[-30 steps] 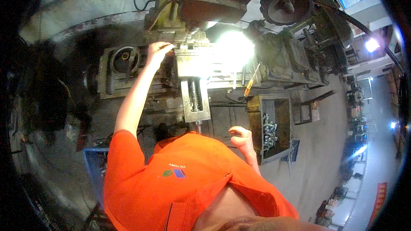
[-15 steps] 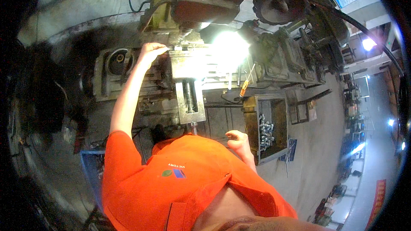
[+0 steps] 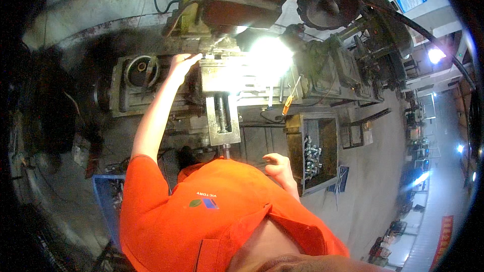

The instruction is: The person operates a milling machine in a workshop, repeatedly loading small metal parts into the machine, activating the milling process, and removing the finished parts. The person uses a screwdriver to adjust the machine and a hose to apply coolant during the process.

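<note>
Just off the left edge of an open box point(image 3: 294, 146) heaped with shiny metal parts point(image 3: 312, 157), the right hand point(image 3: 278, 167) is held half-curled, its palm hidden and its contents impossible to tell. Farther off, a ridged screw point(image 3: 222, 113) is framed by the long steel vise point(image 3: 214, 83), near whose far left corner the left hand's point(image 3: 184, 65) fingertips are drawn together; whether anything is pinched cannot be told. Beyond, detail is washed out by white glare point(image 3: 272, 55) below a boxy, grimy machine head point(image 3: 244, 0).
</note>
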Demonstrator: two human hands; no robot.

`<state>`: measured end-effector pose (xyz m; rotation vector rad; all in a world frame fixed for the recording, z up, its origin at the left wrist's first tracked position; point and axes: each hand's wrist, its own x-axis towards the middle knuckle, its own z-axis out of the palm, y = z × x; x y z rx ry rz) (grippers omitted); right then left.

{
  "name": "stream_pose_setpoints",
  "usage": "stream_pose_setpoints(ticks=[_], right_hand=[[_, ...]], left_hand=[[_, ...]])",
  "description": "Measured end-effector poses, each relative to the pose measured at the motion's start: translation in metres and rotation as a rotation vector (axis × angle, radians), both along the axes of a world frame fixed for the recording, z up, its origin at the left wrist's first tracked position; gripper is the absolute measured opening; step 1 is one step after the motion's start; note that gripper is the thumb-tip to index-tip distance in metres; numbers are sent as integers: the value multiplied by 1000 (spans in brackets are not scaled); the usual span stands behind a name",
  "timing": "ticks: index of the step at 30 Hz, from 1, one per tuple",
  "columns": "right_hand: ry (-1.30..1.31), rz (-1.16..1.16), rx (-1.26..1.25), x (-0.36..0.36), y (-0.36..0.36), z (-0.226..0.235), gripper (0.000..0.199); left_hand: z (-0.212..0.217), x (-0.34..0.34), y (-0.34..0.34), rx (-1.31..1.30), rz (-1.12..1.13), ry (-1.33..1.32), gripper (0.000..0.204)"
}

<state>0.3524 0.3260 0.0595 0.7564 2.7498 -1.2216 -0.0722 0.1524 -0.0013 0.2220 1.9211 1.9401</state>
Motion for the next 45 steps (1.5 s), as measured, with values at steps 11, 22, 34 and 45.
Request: stream_pose_setpoints(ticks=[11, 22, 34, 45], right_hand=[[-43, -197, -8, 40, 0, -3, 31], [-3, -58, -14, 13, 22, 0, 35], [0, 6, -21, 16, 27, -22, 34], [9, -33, -16, 30, 42, -29, 34]], left_hand=[[6, -18, -7, -65, -151, -86, 19], [24, 9, -38, -76, -62, 217, 28], [22, 90, -158, -1229, 355, 718, 54], [27, 89, -138, -644, 505, 642, 21]])
